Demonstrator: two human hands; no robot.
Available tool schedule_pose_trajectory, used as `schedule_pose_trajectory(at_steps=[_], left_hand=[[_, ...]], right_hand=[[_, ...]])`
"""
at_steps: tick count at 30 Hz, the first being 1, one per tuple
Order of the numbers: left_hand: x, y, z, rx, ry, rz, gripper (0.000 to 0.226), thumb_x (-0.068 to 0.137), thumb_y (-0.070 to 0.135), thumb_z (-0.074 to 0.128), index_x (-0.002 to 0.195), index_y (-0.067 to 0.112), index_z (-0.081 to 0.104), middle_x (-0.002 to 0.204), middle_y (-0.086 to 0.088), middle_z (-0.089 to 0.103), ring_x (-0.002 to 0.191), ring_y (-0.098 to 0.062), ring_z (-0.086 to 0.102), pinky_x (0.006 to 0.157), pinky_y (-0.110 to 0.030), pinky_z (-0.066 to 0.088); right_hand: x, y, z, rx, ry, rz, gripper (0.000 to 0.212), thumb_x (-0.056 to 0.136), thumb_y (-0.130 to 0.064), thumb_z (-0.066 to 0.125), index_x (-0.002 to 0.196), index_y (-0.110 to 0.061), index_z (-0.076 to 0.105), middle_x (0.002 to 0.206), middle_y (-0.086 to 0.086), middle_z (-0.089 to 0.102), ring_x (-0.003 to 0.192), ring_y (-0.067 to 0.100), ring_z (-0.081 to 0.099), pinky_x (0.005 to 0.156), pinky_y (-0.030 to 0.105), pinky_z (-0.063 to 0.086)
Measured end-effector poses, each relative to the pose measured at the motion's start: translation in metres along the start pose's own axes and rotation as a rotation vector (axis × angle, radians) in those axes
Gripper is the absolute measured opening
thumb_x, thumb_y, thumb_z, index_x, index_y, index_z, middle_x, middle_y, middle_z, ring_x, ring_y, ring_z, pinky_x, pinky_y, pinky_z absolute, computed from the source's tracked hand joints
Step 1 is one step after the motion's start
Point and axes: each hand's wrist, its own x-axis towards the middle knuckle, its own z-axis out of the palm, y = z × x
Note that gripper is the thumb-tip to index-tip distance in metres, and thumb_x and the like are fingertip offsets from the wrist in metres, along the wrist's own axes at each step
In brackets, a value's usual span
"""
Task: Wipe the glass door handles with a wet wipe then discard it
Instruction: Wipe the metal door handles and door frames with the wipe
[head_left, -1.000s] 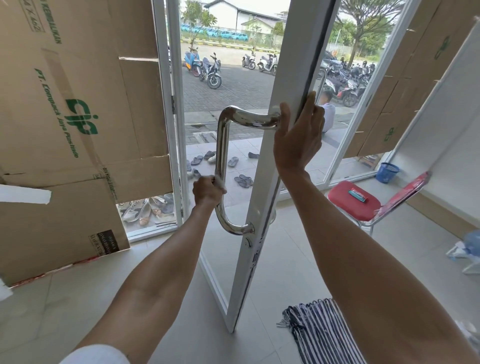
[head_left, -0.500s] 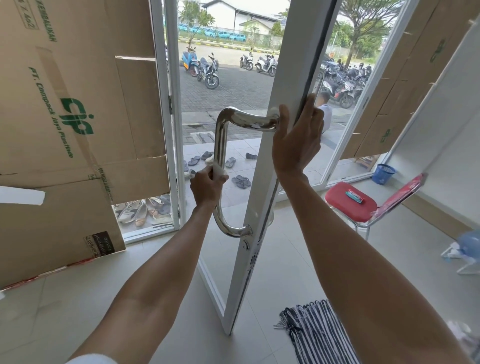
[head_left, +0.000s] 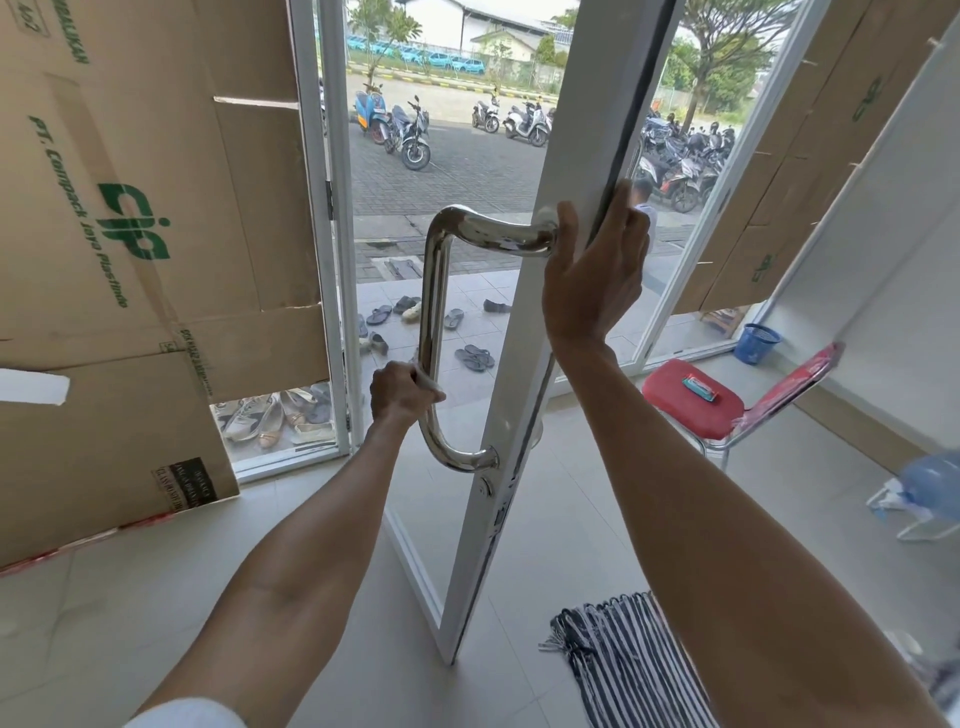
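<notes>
Centrally, the glass door (head_left: 514, 389) stands ajar, its stiff, slick steel handle (head_left: 434, 291) at mid-frame. The right hand (head_left: 592, 275) clasps the door's edge; the left hand (head_left: 400, 397) closes its grip round the lower bar, pinning the limp wet wipe (head_left: 427, 383).

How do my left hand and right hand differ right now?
The left hand sits low, gripping the wet wipe round the handle. The right hand is higher, hooked over the door edge, with no wipe. Both touch the same door.
</notes>
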Motion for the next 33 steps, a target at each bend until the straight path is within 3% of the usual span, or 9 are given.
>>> schedule_pose_trajectory(at_steps=[4, 7, 10, 13, 18, 21, 24, 29, 33], left_hand=[[0.000, 0.013, -0.012, -0.072, 0.121, 0.228, 0.018, 0.068, 0.026, 0.087, 0.067, 0.015, 0.073, 0.060, 0.004, 0.064, 0.055, -0.005, 0.056, 0.053, -0.021, 0.039], [0.004, 0.015, -0.014, -0.180, 0.143, 0.283, 0.020, 0.067, 0.026, 0.089, 0.072, 0.014, 0.073, 0.066, 0.004, 0.069, 0.057, -0.003, 0.058, 0.056, -0.021, 0.046], [0.005, 0.011, -0.008, -0.196, 0.122, 0.276, 0.023, 0.071, 0.026, 0.088, 0.072, 0.015, 0.068, 0.067, 0.003, 0.067, 0.060, -0.005, 0.056, 0.057, -0.022, 0.043], [0.001, -0.003, 0.003, -0.153, 0.064, 0.187, 0.023, 0.074, 0.023, 0.085, 0.074, 0.016, 0.063, 0.072, 0.001, 0.065, 0.065, -0.012, 0.057, 0.058, -0.023, 0.042], [-0.004, -0.035, 0.023, -0.109, -0.044, -0.058, 0.012, 0.078, 0.017, 0.081, 0.084, 0.012, 0.072, 0.086, -0.007, 0.071, 0.095, -0.027, 0.068, 0.068, -0.023, 0.039], [-0.007, -0.042, 0.033, -0.116, -0.061, -0.166, 0.034, 0.077, 0.024, 0.083, 0.105, 0.009, 0.074, 0.103, -0.011, 0.074, 0.101, -0.026, 0.066, 0.074, -0.024, 0.043], [-0.011, -0.039, 0.037, -0.135, -0.053, -0.255, 0.044, 0.074, 0.025, 0.085, 0.112, 0.007, 0.073, 0.109, -0.010, 0.073, 0.103, -0.024, 0.067, 0.077, -0.023, 0.046], [-0.023, -0.034, 0.040, -0.100, -0.054, -0.365, 0.047, 0.068, 0.028, 0.088, 0.104, 0.003, 0.072, 0.104, -0.011, 0.072, 0.100, -0.026, 0.068, 0.074, -0.027, 0.053], [-0.034, -0.033, 0.048, -0.158, -0.024, -0.458, 0.048, 0.062, 0.023, 0.090, 0.096, 0.002, 0.063, 0.099, -0.013, 0.072, 0.087, -0.025, 0.072, 0.077, -0.035, 0.062]], right_hand=[[0.000, 0.002, 0.003, 0.016, 0.028, 0.016, 0.055, 0.094, -0.043, 0.054, 0.132, -0.004, 0.055, 0.110, 0.011, 0.062, 0.103, 0.025, 0.060, 0.075, 0.033, 0.052], [0.000, 0.002, 0.004, 0.021, 0.037, 0.016, 0.055, 0.094, -0.043, 0.055, 0.132, -0.004, 0.055, 0.111, 0.011, 0.063, 0.104, 0.025, 0.060, 0.076, 0.033, 0.052], [0.001, 0.004, 0.004, 0.024, 0.035, 0.016, 0.054, 0.094, -0.043, 0.054, 0.132, -0.005, 0.055, 0.111, 0.010, 0.063, 0.103, 0.024, 0.060, 0.075, 0.032, 0.053], [0.002, 0.004, 0.003, 0.031, 0.034, 0.015, 0.054, 0.093, -0.042, 0.056, 0.132, -0.004, 0.055, 0.109, 0.011, 0.063, 0.103, 0.025, 0.061, 0.073, 0.033, 0.054], [0.002, 0.003, 0.002, 0.036, 0.020, 0.009, 0.053, 0.093, -0.040, 0.057, 0.131, -0.004, 0.055, 0.110, 0.012, 0.063, 0.103, 0.027, 0.061, 0.073, 0.036, 0.054], [0.001, 0.004, 0.004, 0.047, 0.011, 0.014, 0.054, 0.093, -0.041, 0.057, 0.133, -0.005, 0.054, 0.111, 0.011, 0.063, 0.104, 0.026, 0.060, 0.074, 0.035, 0.054], [0.001, 0.004, 0.005, 0.043, 0.018, 0.014, 0.054, 0.093, -0.041, 0.057, 0.133, -0.004, 0.054, 0.111, 0.012, 0.063, 0.104, 0.026, 0.060, 0.074, 0.034, 0.053], [-0.002, 0.002, 0.004, 0.049, 0.017, 0.018, 0.054, 0.094, -0.041, 0.056, 0.133, -0.004, 0.053, 0.110, 0.012, 0.062, 0.104, 0.026, 0.059, 0.073, 0.033, 0.052], [-0.003, -0.001, 0.003, 0.039, 0.010, 0.028, 0.054, 0.094, -0.041, 0.054, 0.134, -0.005, 0.053, 0.111, 0.011, 0.061, 0.104, 0.026, 0.059, 0.072, 0.033, 0.051]])
